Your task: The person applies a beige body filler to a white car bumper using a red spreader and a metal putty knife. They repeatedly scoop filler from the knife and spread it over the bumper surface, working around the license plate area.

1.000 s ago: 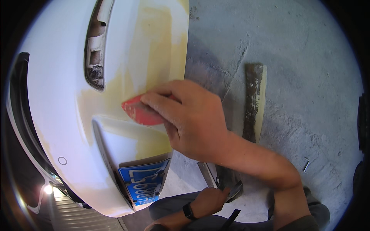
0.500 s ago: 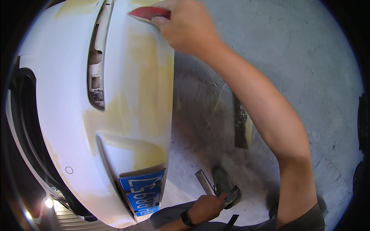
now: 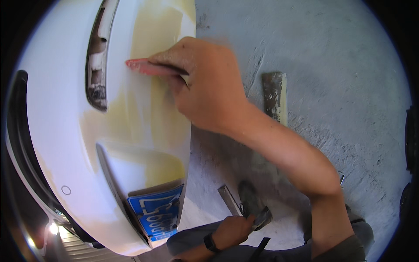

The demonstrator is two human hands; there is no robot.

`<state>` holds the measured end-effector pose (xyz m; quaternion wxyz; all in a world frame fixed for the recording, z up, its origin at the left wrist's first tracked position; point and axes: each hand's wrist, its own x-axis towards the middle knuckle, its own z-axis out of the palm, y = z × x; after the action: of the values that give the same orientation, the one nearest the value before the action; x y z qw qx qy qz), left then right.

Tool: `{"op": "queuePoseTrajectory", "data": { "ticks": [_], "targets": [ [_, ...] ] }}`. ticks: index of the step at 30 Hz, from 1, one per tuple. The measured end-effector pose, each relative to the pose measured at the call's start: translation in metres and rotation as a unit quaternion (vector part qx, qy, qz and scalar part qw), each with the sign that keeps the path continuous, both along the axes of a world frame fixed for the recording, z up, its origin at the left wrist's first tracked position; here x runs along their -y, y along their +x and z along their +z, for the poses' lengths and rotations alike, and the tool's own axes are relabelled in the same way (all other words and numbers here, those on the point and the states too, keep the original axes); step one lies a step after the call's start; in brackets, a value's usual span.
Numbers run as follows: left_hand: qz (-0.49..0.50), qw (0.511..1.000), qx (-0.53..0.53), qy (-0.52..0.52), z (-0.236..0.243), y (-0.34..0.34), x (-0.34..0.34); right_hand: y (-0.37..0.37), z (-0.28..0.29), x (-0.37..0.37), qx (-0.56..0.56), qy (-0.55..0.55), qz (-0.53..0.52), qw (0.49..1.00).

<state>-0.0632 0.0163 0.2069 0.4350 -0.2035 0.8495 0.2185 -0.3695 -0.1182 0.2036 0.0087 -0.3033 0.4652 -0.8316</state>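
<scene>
My right hand [image 3: 205, 83] is closed on a thin red putty spreader [image 3: 146, 67] with pale smears. The spreader's tip lies at the white car bumper [image 3: 56, 131], beside a yellowish filler patch [image 3: 157, 32]; whether it touches the surface I cannot tell. My left hand [image 3: 235, 229], with a dark watch on its wrist, stays low near my legs. Its fingers are closed around a dark, shiny flat tool [image 3: 262, 218], probably a scraper; part of the tool is hidden by the hand.
A long slot [image 3: 97, 65] is cut into the bumper. Below sits a blue licence plate [image 3: 157, 212]. On the grey concrete floor [image 3: 331, 78] lies a stained flat board [image 3: 275, 96]. A narrow metal strip [image 3: 229, 200] is near my shoe [image 3: 251, 198].
My right hand has come down and toward me along the bumper with the red putty spreader. The view has shifted slightly. My left hand keeps its grip low down.
</scene>
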Motion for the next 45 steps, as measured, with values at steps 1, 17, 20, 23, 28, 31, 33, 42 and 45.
{"op": "queuePoseTrajectory", "data": {
  "ticks": [1,17,20,23,28,31,33,42,45],
  "targets": [
    [-0.003,1.000,-0.001,-0.005,0.000,0.000,-0.001,0.011,0.001,-0.004,0.003,-0.014,0.001,1.000],
    [0.004,1.000,0.008,0.005,0.015,-0.016,-0.008,0.007,-0.015,-0.034,0.020,0.019,0.108,0.994],
    [0.018,1.000,0.007,0.014,0.012,-0.014,-0.009,-0.061,-0.006,-0.004,-0.015,0.082,-0.025,0.996],
    [0.000,1.000,0.018,0.010,0.007,-0.013,-0.008,-0.098,0.008,0.019,-0.030,0.054,-0.013,0.998],
    [0.004,0.999,0.032,-0.004,0.006,-0.010,-0.007,-0.099,0.019,0.032,-0.049,0.001,-0.061,0.997],
    [-0.005,1.000,0.001,0.003,0.005,-0.006,-0.006,-0.083,0.016,0.026,-0.058,-0.037,-0.001,0.998],
    [-0.021,1.000,0.003,-0.003,0.002,-0.003,-0.006,-0.065,0.013,0.018,-0.048,0.038,0.025,0.998],
    [-0.013,1.000,0.025,0.002,0.003,-0.006,-0.006,0.040,0.010,-0.028,-0.078,-0.018,0.045,0.996],
    [0.003,1.000,-0.004,0.003,0.005,-0.010,-0.009,0.063,0.008,-0.039,-0.076,-0.012,0.068,0.995]
  ]
}}
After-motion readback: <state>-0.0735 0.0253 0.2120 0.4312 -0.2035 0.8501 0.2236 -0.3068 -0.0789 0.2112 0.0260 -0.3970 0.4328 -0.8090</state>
